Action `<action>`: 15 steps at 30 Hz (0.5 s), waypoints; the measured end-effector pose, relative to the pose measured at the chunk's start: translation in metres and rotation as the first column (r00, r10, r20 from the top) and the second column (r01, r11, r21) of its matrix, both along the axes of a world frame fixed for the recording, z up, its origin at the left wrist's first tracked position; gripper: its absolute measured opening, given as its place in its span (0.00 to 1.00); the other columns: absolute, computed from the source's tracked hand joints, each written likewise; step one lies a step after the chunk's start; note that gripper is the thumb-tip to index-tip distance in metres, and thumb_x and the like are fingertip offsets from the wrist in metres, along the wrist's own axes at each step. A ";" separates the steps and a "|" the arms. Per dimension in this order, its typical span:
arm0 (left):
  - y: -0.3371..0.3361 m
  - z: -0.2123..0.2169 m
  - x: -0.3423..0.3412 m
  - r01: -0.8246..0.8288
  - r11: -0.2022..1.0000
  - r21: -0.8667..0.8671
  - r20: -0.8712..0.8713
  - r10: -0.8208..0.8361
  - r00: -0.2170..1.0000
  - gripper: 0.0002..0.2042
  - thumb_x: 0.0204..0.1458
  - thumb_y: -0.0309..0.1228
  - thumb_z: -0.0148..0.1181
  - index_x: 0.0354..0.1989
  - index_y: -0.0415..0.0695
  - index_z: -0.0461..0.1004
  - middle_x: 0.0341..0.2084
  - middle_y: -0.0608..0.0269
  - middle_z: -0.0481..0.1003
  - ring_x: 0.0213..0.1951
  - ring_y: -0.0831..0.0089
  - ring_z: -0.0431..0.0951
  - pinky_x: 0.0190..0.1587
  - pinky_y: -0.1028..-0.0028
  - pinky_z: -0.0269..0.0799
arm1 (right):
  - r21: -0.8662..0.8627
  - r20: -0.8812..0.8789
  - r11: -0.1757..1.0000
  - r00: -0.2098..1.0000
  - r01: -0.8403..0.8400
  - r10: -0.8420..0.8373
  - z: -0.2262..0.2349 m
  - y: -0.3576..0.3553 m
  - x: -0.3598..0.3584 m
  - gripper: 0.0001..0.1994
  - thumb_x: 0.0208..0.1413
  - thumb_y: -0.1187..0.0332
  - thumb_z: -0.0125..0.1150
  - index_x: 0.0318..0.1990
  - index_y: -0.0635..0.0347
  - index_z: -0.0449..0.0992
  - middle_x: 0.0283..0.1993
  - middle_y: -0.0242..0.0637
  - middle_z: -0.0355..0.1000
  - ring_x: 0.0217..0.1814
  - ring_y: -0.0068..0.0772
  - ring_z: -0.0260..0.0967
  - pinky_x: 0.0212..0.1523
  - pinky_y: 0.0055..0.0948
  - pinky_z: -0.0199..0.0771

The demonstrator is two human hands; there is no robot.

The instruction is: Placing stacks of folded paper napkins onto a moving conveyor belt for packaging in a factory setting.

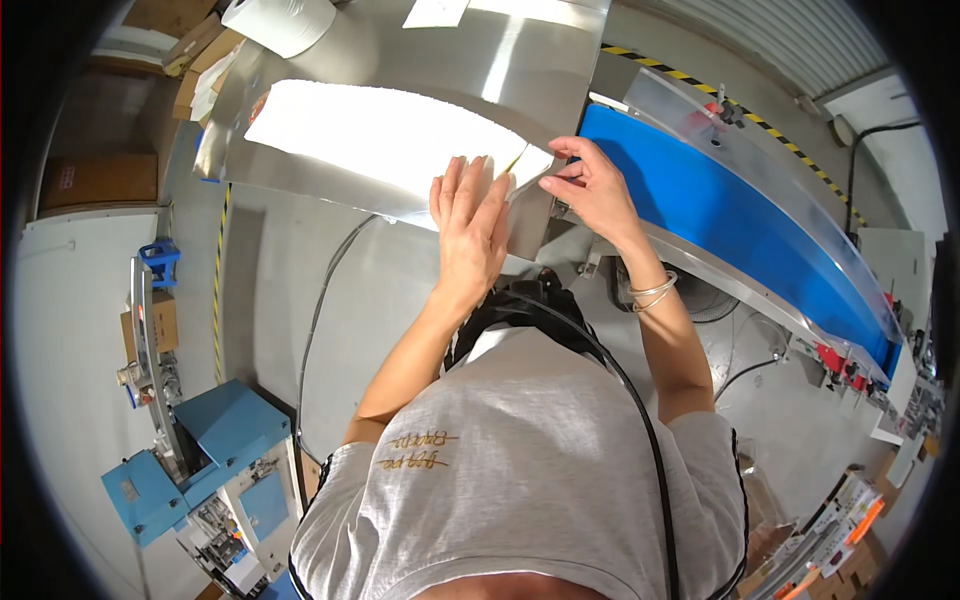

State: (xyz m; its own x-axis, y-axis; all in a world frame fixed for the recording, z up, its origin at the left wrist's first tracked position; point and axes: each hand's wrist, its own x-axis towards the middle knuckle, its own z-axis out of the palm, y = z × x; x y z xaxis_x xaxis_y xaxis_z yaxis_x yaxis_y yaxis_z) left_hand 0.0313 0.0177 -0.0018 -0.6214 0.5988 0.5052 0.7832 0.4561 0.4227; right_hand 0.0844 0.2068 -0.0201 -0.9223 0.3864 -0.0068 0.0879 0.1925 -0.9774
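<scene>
The left hand lies flat with spread fingers on the white sheet beside the blue belt, the right hand pinching its corner; best keep it pressed flat.

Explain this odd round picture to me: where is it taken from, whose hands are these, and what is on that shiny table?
No robot here: a person wears a wide-angle camera on the head, looking down, so the picture bends at its edges. The grey shirt at the bottom is the person's own. The left hand lies flat at the edge of a white sheet on a steel table. The right hand, with bangles on its wrist, pinches the sheet's corner in a fingertip grip. To the right runs a blue conveyor belt. A white paper roll stands at the table's far end, and a blue machine stands on the floor at lower left.
</scene>
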 end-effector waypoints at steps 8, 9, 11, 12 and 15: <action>-0.006 0.004 -0.004 0.058 0.998 0.000 0.001 -0.058 0.998 0.16 0.50 0.26 0.60 0.50 0.49 0.77 0.62 0.51 0.61 0.67 0.46 0.52 0.65 0.46 0.43 | 0.259 -0.069 0.919 0.943 -0.298 0.325 0.002 0.029 -0.005 0.19 0.49 0.71 0.68 0.49 0.58 0.71 0.52 0.32 0.67 0.49 0.25 0.69 0.44 0.24 0.72; -0.004 0.006 -0.003 0.029 0.999 0.024 0.006 -0.029 1.000 0.17 0.51 0.29 0.61 0.51 0.48 0.76 0.64 0.52 0.59 0.67 0.46 0.51 0.66 0.46 0.43 | 0.470 -0.097 0.835 0.924 -0.285 0.370 -0.005 0.033 -0.007 0.18 0.49 0.70 0.68 0.48 0.59 0.71 0.53 0.33 0.66 0.50 0.26 0.68 0.45 0.24 0.72; -0.006 0.001 -0.006 -0.043 0.999 0.009 0.050 0.042 0.998 0.20 0.53 0.30 0.59 0.56 0.48 0.71 0.66 0.52 0.55 0.68 0.46 0.48 0.66 0.45 0.39 | 0.135 -0.072 0.963 0.967 -0.235 0.246 -0.010 0.041 -0.003 0.15 0.56 0.64 0.63 0.46 0.61 0.69 0.46 0.33 0.69 0.44 0.21 0.67 0.43 0.22 0.71; -0.006 -0.003 -0.008 -0.069 0.998 0.009 0.047 0.069 0.997 0.20 0.54 0.29 0.58 0.57 0.48 0.70 0.66 0.52 0.55 0.69 0.46 0.48 0.66 0.45 0.39 | -0.216 0.125 0.965 0.976 -0.147 0.177 -0.005 0.044 0.004 0.14 0.58 0.63 0.62 0.45 0.62 0.69 0.43 0.33 0.70 0.42 0.19 0.66 0.42 0.22 0.70; -0.001 -0.007 -0.016 -0.088 0.996 -0.019 0.027 0.089 0.996 0.20 0.54 0.26 0.56 0.57 0.47 0.70 0.63 0.52 0.58 0.68 0.46 0.50 0.66 0.44 0.41 | -0.248 0.116 0.925 0.957 0.287 -0.266 -0.029 0.079 0.025 0.18 0.63 0.59 0.55 0.50 0.66 0.70 0.43 0.34 0.72 0.42 0.20 0.67 0.44 0.24 0.70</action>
